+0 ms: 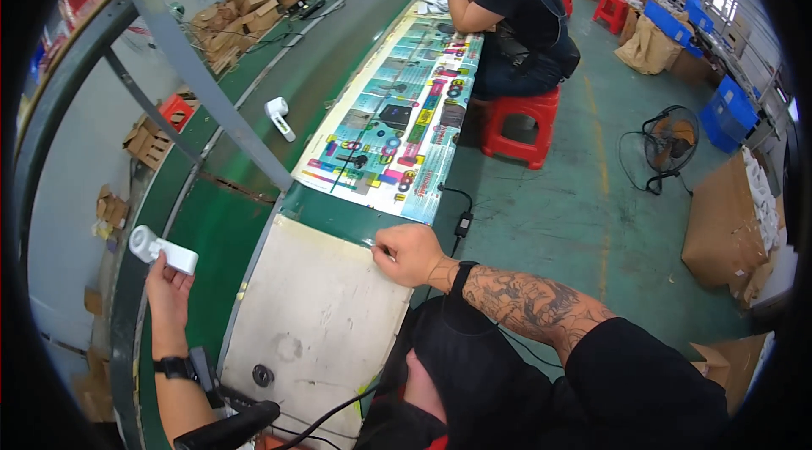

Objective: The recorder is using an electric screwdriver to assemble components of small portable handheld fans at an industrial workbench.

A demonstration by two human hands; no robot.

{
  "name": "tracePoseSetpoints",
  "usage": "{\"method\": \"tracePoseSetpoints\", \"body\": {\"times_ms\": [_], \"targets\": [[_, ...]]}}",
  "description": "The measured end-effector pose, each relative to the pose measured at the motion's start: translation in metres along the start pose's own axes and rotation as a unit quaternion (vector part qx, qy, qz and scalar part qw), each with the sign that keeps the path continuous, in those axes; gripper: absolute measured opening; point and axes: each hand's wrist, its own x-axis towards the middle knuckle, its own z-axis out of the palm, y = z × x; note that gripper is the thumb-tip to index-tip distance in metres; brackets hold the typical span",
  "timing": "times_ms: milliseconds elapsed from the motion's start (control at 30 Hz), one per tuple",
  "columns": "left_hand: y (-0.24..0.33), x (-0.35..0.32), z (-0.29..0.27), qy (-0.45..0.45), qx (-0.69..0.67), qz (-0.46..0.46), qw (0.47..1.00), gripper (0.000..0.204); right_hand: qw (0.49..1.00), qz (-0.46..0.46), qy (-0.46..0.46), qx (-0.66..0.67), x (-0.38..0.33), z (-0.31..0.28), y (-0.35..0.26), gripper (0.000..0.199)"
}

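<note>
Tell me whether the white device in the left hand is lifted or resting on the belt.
Lifted: the left hand grips the white device from below, holding it above the green belt.

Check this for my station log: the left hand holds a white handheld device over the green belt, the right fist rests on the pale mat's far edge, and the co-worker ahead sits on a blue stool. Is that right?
Not quite. The stool under the co-worker is red, not blue, as the head view shows. The rest stands: the left hand holds the white device over the green belt, and the right hand rests as a fist on the pale mat's far edge.
</note>
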Motion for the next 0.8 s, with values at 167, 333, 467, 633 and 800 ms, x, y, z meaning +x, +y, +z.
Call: {"method": "tracePoseSetpoints", "body": {"times_ms": [167, 333, 467, 633, 800], "targets": [[0.074, -0.165, -0.039, 0.038, -0.016, 0.100, 0.994, 0.037, 1.000, 0.016, 0.009, -0.015, -0.008, -0.015, -0.004, 0.015], [0.057, -0.349, -0.160, 0.188, -0.037, 0.118, 0.974, 0.040, 1.000, 0.010, 0.019, 0.004, -0.024, -0.011, -0.019, 0.014], [0.016, -0.489, -0.045, 0.293, -0.095, 0.155, 0.939, 0.031, 0.947, 0.196, -0.044, 0.251, -0.036, -0.008, -0.045, 0.017], [-0.118, -0.577, -0.084, 0.399, 0.052, 0.077, 0.912, 0.038, 0.913, 0.119, -0.030, 0.390, -0.085, -0.066, -0.170, 0.010], [-0.103, -0.577, -0.044, 0.194, 0.320, 0.143, 0.916, 0.037, 0.848, -0.181, -0.235, 0.438, -0.164, -0.067, -0.266, 0.030]]}}
